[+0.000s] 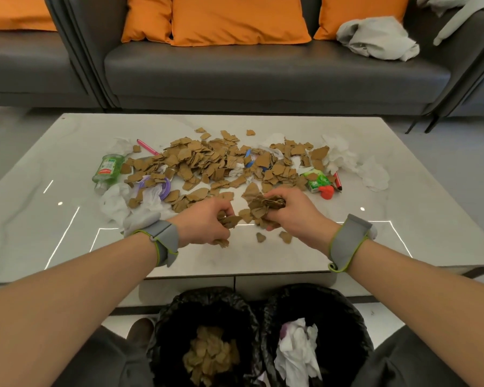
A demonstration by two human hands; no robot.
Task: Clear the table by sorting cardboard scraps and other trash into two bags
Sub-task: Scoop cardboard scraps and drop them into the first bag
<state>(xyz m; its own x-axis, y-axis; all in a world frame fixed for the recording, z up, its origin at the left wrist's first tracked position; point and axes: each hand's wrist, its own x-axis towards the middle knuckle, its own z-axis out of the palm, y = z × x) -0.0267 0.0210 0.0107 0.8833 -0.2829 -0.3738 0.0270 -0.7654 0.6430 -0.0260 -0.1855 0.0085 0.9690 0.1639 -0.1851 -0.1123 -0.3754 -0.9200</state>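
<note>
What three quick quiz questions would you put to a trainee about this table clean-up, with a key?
1. True or false: the left hand and the right hand each hold cardboard scraps.
2. The left bag holds: A) cardboard scraps, B) pens, C) bottles.
3. Fill in: the right bag holds crumpled white ___.
Key: 1 true; 2 A; 3 tissue.
</note>
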